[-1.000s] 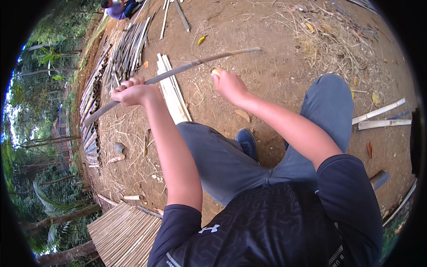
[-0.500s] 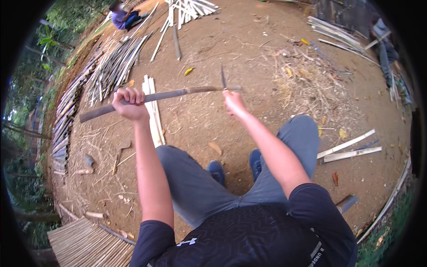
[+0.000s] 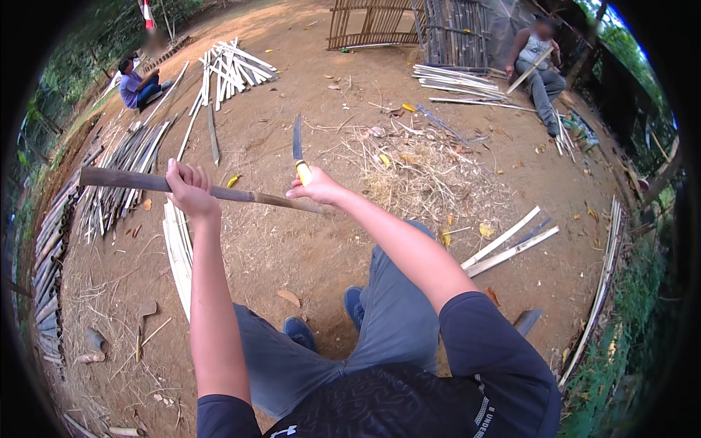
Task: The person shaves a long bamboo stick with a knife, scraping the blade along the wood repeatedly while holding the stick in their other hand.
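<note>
My left hand (image 3: 193,191) is closed around a long, dark bamboo piece (image 3: 131,179), which slants across in front of me. Its far-left end sticks out past my fist, and its right end reaches beneath my right hand (image 3: 319,188). That hand grips the yellow handle of a knife (image 3: 297,139), whose dark, slightly curved blade points up and away from me. The blade is apart from the bamboo, just beyond it. Whether my right fingers also touch the bamboo is hard to make out.
Split pale strips (image 3: 234,69) lie heaped farther off, beside dark bamboo strips (image 3: 128,168) at left. Shavings (image 3: 416,171) cover the ground ahead. Two pale strips (image 3: 504,248) lie right of my knee. A seated person (image 3: 136,86) is far left; another (image 3: 538,69) sits far right holding a strip.
My view has tilted up and turned right, showing more of the far ground. The knife, earlier crossing the bamboo near its right end, now stands clear beyond it.
</note>
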